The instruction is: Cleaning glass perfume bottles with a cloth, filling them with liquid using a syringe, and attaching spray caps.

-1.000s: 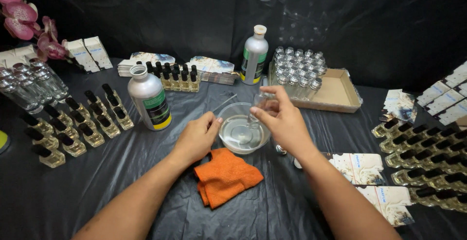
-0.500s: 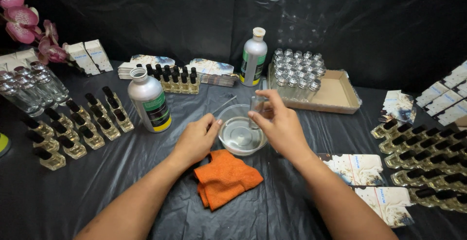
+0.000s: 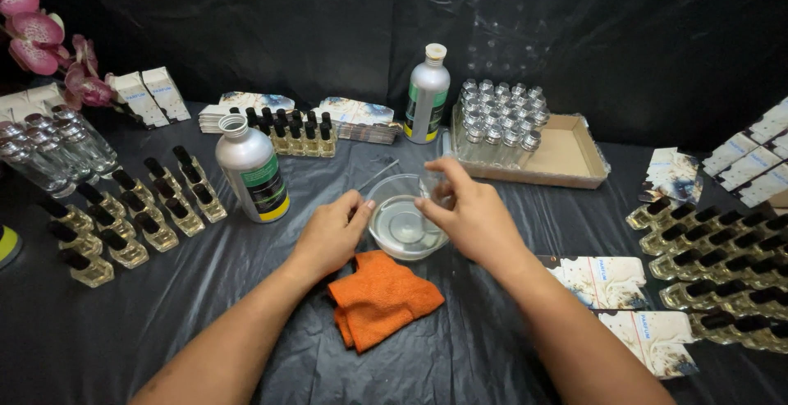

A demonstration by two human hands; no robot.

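Note:
A clear glass bowl [image 3: 405,229] holding clear liquid sits on the black-covered table, with a thin rod leaning out of its far left rim. My left hand [image 3: 330,237] rests against the bowl's left side, fingertips touching the rim. Over the bowl's right rim, my right hand [image 3: 471,216] pinches a small clear glass bottle [image 3: 432,186] between thumb and fingers. A folded orange cloth [image 3: 380,297] lies just in front of the bowl, between my forearms.
An open silver bottle [image 3: 250,169] stands left of the bowl; a capped one [image 3: 428,94] stands behind. A cardboard tray [image 3: 570,156] holds several empty glass bottles. Rows of filled black-capped bottles flank both sides [image 3: 139,208] [image 3: 722,249], with printed boxes [image 3: 607,280] at right.
My right hand has lowered the small bottle a little toward the bowl's rim. My left hand has slid closer until it touches the bowl.

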